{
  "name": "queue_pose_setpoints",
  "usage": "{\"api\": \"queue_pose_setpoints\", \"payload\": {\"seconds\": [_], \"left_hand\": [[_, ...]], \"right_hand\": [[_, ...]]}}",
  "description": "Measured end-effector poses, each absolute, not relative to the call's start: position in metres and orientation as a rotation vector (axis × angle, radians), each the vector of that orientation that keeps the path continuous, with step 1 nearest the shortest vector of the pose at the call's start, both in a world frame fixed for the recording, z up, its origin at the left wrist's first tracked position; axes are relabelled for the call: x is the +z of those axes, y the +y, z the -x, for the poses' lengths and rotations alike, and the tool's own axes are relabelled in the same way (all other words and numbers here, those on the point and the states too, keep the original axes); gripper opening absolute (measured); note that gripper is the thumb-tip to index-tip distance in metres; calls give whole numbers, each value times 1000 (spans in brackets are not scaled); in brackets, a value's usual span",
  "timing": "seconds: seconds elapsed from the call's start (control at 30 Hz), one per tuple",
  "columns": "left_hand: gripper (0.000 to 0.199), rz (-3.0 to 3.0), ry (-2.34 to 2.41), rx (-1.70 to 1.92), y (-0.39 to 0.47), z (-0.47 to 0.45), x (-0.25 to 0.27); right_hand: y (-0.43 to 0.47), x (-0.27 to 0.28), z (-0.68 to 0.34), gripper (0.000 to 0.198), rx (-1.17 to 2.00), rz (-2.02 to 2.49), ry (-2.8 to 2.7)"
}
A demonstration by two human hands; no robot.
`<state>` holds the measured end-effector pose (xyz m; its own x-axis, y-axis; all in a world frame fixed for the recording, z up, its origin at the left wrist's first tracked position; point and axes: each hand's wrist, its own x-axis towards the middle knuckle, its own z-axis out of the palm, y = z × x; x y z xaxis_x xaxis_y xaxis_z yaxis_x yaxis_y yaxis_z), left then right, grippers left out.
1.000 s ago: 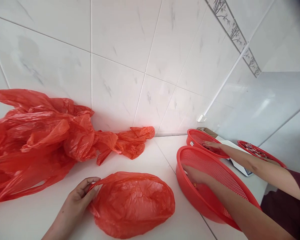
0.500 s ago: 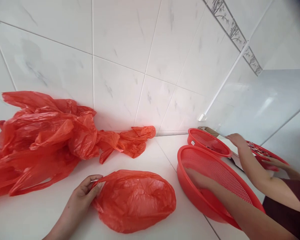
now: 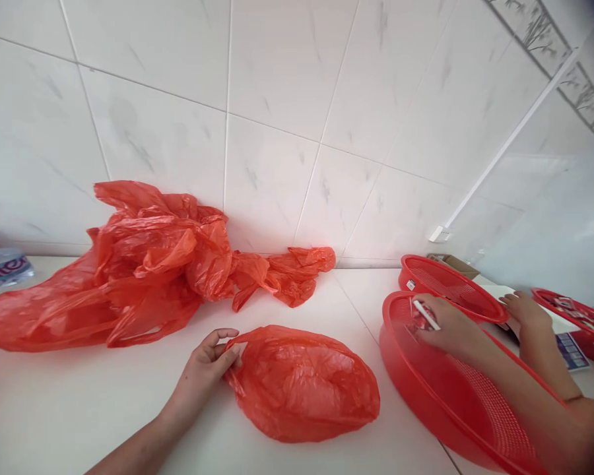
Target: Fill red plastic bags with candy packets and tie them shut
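Note:
My left hand point(image 3: 212, 359) pinches the left rim of a red plastic bag point(image 3: 307, 389), which lies on the white tabletop with its mouth spread wide and nothing visible inside. Over the far end of a large red mesh basket point(image 3: 468, 396), my right hand point(image 3: 443, 324) is closed on a small red-and-white wrapped item point(image 3: 422, 316) with a white stick-like part. Its exact kind is hard to make out. The basket's near end is partly covered by my right forearm.
A heap of crumpled red bags point(image 3: 163, 264) lies along the tiled wall. At the left edge is a clear plastic package point(image 3: 2, 267). A second red basket point(image 3: 450, 284) stands behind the large one. Another person's hand point(image 3: 527, 310) is near a third basket point(image 3: 574, 310) of small items.
My right hand has risen from inside the large basket, now with a small wrapped item in it. My left hand still holds the bag's rim. The view has swung left.

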<state>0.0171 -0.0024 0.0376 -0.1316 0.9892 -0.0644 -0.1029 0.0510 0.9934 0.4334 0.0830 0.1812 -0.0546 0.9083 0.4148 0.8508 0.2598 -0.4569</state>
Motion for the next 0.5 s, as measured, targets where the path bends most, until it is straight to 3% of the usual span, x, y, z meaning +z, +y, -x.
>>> {"api": "queue_pose_setpoints", "payload": {"seconds": [0.1, 0.17, 0.3, 0.5], "left_hand": [[47, -968, 1194, 1335, -2, -19, 38], [49, -948, 1169, 1341, -2, -20, 37], [51, -942, 1158, 1343, -4, -21, 38], [50, -944, 1123, 1378, -3, -16, 39]], "right_hand": [[62, 193, -394, 40, 7, 1429, -2233], [42, 192, -355, 34, 124, 1278, -2427], [21, 157, -279, 44, 249, 1040, -2803], [37, 123, -251, 75, 431, 1085, -2831]]}}
